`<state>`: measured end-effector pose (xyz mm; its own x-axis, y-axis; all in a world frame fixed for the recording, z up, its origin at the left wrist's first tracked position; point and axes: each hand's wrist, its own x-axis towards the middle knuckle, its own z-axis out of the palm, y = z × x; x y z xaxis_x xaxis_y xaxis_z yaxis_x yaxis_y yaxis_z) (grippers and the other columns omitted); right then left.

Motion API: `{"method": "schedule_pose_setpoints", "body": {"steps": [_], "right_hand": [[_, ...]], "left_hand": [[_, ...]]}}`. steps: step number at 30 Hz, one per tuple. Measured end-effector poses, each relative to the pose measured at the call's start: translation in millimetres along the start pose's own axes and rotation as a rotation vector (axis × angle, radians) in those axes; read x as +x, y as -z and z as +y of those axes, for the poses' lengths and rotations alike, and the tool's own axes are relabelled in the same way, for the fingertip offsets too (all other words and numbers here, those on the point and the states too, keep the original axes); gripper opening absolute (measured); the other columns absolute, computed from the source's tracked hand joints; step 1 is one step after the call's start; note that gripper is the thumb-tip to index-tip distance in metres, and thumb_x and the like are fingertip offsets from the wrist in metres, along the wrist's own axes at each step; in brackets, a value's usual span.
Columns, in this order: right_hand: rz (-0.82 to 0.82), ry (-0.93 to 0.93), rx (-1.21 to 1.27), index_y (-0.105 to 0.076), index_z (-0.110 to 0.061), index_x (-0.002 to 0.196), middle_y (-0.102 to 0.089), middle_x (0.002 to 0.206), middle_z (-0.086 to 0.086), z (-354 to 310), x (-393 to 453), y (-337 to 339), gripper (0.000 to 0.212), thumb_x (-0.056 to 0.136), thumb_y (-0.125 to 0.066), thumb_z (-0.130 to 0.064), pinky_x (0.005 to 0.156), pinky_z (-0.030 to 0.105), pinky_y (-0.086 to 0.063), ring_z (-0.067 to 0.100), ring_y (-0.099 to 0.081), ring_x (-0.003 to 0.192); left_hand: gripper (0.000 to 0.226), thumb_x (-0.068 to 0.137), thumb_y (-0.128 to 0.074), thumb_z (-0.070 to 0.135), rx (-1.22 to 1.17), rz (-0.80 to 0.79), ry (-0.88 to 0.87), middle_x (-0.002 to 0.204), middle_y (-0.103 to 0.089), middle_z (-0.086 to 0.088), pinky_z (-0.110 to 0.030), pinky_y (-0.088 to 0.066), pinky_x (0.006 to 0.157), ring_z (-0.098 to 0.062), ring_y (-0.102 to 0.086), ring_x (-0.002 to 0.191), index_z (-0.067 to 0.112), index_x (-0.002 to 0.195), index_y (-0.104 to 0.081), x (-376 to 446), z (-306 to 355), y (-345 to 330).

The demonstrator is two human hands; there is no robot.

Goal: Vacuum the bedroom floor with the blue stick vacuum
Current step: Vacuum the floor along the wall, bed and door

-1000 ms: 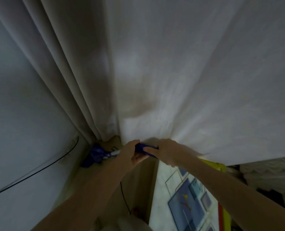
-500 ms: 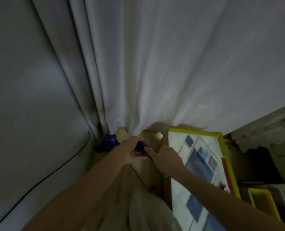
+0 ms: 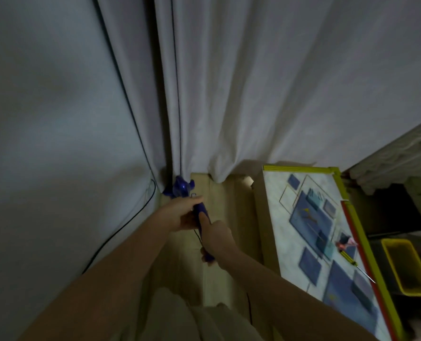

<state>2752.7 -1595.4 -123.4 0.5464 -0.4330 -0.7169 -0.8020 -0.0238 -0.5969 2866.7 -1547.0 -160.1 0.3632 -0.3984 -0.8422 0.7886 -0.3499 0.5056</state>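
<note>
Between both hands (image 3: 199,225), the blue stick vacuum (image 3: 183,189) reaches the corner.

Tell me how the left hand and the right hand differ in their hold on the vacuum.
The left hand grips higher on the blue stick vacuum, nearer its head by the curtain; the right hand grips lower, nearer the person. The right hand's thumb lies along the handle; the left hand's fingers wrap across it. Both grip the handle.

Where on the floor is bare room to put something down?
Free: the floor strip between the wall and the patterned mat. Crowded: the curtain corner, where both hands hold the blue stick vacuum.
</note>
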Motion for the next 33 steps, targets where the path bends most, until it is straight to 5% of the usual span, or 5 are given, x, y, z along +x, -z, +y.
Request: {"method": "schedule_pose_setpoints", "body": {"steps": [4, 9, 17, 25, 33], "right_hand": [[0.016, -0.021, 0.118, -0.047, -0.011, 0.081, -0.056, 0.067, 0.007, -4, 15, -25, 0.049, 0.101, -0.031, -0.053, 0.051, 0.030, -0.050, 0.017, -0.055, 0.051], [-0.015, -0.019, 0.193, -0.046, -0.017, 0.075, -0.057, 0.073, 0.006, 2, 14, -68, 0.046, 0.101, -0.032, -0.052, 0.070, 0.040, -0.057, 0.021, -0.058, 0.066], [0.023, 0.049, 0.214, -0.045, -0.018, 0.073, -0.050, 0.064, -0.002, 7, 5, -86, 0.042, 0.103, -0.034, -0.044, 0.045, 0.017, -0.043, 0.009, -0.050, 0.053], [0.041, 0.089, 0.129, -0.046, -0.018, 0.072, -0.058, 0.073, 0.007, -15, 18, -83, 0.046, 0.101, -0.033, -0.050, 0.076, 0.046, -0.057, 0.023, -0.059, 0.070], [0.010, 0.082, 0.094, -0.050, -0.012, 0.079, -0.058, 0.071, 0.007, -15, 23, -70, 0.045, 0.101, -0.037, -0.048, 0.053, 0.028, -0.049, 0.016, -0.056, 0.055]], "left_hand": [[0.027, 0.094, -0.061, 0.019, -0.032, 0.005, -0.018, 0.090, -0.062, -0.016, -0.042, -0.054, 0.080, -0.027, -0.061, 0.078, 0.004, 0.114, -0.054, 4, 5, 12], [0.030, 0.093, -0.062, 0.025, 0.120, 0.011, 0.023, 0.086, -0.062, -0.015, -0.039, -0.053, 0.071, -0.027, -0.062, 0.074, 0.001, 0.110, -0.056, 3, 0, 47], [0.029, 0.094, -0.061, 0.026, 0.145, -0.036, 0.011, 0.095, -0.065, -0.015, -0.037, -0.054, 0.068, -0.026, -0.065, 0.078, 0.006, 0.115, -0.057, -7, -6, 69], [0.021, 0.097, -0.056, 0.023, 0.053, 0.004, -0.048, 0.087, -0.063, -0.016, -0.034, -0.052, 0.070, -0.027, -0.062, 0.079, 0.002, 0.100, -0.058, -1, 7, 67], [0.026, 0.097, -0.057, 0.027, -0.014, -0.013, -0.080, 0.093, -0.064, -0.016, -0.037, -0.054, 0.082, -0.027, -0.064, 0.082, 0.003, 0.104, -0.056, 0, 3, 65]]}}
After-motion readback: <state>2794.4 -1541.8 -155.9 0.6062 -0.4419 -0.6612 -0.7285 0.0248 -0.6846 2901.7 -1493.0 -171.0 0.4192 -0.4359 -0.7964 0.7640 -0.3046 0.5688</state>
